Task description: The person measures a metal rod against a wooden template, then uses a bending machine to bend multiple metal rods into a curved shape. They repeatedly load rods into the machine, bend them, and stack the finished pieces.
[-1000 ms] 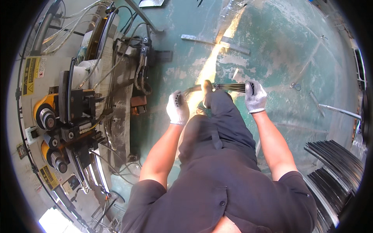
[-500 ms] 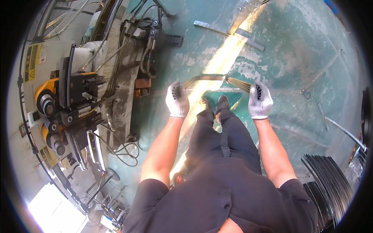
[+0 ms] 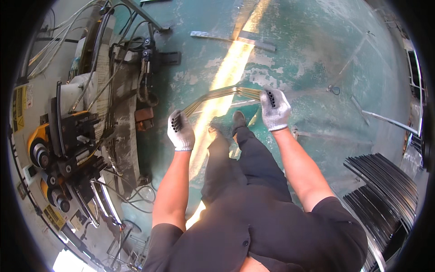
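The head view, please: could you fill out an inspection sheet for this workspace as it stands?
Surface: worn green floor, paint scuffed, a bright strip of sunlight across it.
Job's things: bundle of curved metal rods, held at both ends above the floor.
Clutter: flat metal strips lying on the floor ahead; stack of dark curved rods at the right.
Grippers: left hand and right hand, both gloved, each closed on a rod end.
Cables: hoses and wires trailing around the machine.
Surroundings: yellow and black roller machine at the left.
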{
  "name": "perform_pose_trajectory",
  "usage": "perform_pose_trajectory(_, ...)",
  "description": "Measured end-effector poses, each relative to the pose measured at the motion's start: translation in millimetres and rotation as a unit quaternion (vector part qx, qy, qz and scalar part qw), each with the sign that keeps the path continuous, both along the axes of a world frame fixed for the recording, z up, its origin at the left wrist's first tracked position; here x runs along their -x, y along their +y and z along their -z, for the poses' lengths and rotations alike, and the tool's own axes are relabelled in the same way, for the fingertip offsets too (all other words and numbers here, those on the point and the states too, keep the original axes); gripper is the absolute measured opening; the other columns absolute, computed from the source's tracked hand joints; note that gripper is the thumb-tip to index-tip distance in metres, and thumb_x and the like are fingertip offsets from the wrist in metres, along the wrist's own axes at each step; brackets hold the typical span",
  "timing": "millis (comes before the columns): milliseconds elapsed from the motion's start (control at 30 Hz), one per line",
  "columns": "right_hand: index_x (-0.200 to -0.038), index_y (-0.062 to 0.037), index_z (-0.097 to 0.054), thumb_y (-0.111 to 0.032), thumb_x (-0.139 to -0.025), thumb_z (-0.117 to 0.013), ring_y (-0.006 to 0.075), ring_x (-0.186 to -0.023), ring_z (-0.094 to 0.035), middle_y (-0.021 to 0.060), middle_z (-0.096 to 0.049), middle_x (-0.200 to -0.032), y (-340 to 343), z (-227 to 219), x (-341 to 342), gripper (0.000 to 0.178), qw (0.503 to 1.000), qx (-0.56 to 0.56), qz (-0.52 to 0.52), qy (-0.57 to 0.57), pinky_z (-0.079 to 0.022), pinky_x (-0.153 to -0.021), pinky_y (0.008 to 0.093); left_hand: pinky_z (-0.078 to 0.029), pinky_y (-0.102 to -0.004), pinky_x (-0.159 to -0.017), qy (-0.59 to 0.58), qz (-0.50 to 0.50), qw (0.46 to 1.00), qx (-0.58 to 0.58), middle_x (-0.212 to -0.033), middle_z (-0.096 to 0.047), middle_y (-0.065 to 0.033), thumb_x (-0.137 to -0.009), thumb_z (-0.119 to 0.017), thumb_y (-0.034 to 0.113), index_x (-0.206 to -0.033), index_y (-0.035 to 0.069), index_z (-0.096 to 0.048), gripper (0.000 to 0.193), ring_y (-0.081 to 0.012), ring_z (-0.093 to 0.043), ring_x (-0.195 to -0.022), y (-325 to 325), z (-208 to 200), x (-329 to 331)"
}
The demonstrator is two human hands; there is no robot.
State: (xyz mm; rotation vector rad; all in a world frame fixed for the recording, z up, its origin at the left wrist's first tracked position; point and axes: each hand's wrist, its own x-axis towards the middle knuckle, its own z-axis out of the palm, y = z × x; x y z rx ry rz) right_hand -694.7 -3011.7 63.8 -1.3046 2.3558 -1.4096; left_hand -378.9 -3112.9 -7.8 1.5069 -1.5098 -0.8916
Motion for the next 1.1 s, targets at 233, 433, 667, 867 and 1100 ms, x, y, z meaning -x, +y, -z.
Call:
perform_pose_trajectory(233,-0.115,-0.0046,-0.078,-0.017,-0.096,-0.081,0.0318,-0.087,-0.076,0.0162,-0.076,-0.101,-1.3,4.5,0.5,0.023,0.999,-0.011,0.031,0.031,-0.061,-0.081,0.0399,-0.057,-0.0301,-0.097,0.012,0.007,1.000,-0.001,-0.114,-0.076,-0.0081,-0.109,-0.070,0.008,-0.125,-0.002,-0.070,0.019,-0.0149,-0.071,-0.105,-3.3,-0.4,6.9)
perform_pose_trajectory(433,-0.115,-0.0048,-0.078,-0.016,-0.096,-0.081,0.0314,-0.086,-0.076,0.0155,-0.077,-0.100,-3.5,5.9,-2.0,0.022,0.999,-0.008,0.043,0.028,-0.061,-0.081,0.0391,-0.057,-0.0316,-0.098,0.008,0.003,1.000,0.010,-0.114,-0.075,-0.0085,-0.109,-0.069,0.007,-0.124,-0.002,-0.070,0.018,-0.0161,-0.071,-0.105,-2.9,-2.2,9.0)
perform_pose_trajectory(667,-0.116,-0.0041,-0.077,-0.018,-0.094,-0.083,0.0304,-0.088,-0.076,0.0162,-0.075,-0.102,-3.8,5.3,-5.2,0.026,0.997,-0.028,0.066,-0.004,-0.062,-0.082,0.0396,-0.058,-0.0300,-0.098,-0.027,0.007,1.000,0.010,-0.117,-0.076,-0.0099,-0.108,-0.070,0.004,-0.125,-0.002,-0.068,0.019,-0.0156,-0.073,-0.107,-6.9,-5.6,9.4)
perform_pose_trajectory(867,-0.126,-0.0014,-0.074,-0.020,-0.090,-0.086,0.0306,-0.095,-0.076,0.0170,-0.075,-0.112,3.5,1.8,-2.5,0.042,0.997,-0.036,0.034,-0.058,-0.062,-0.086,0.0402,-0.058,-0.0307,-0.098,-0.012,0.001,1.000,-0.002,-0.116,-0.076,-0.0092,-0.108,-0.070,0.005,-0.126,-0.002,-0.069,0.019,-0.0157,-0.072,-0.106,-10.4,-5.5,10.5)
perform_pose_trajectory(1100,-0.129,-0.0007,-0.073,-0.022,-0.094,-0.084,0.0307,-0.097,-0.076,0.0171,-0.074,-0.113,16.6,8.4,-1.2,0.042,0.995,-0.068,0.018,-0.072,-0.062,-0.088,0.0396,-0.058,-0.0322,-0.096,-0.041,-0.002,0.999,0.013,-0.112,-0.077,-0.0089,-0.108,-0.072,0.010,-0.122,-0.001,-0.072,0.018,-0.0168,-0.073,-0.102,-8.9,-4.7,9.5)
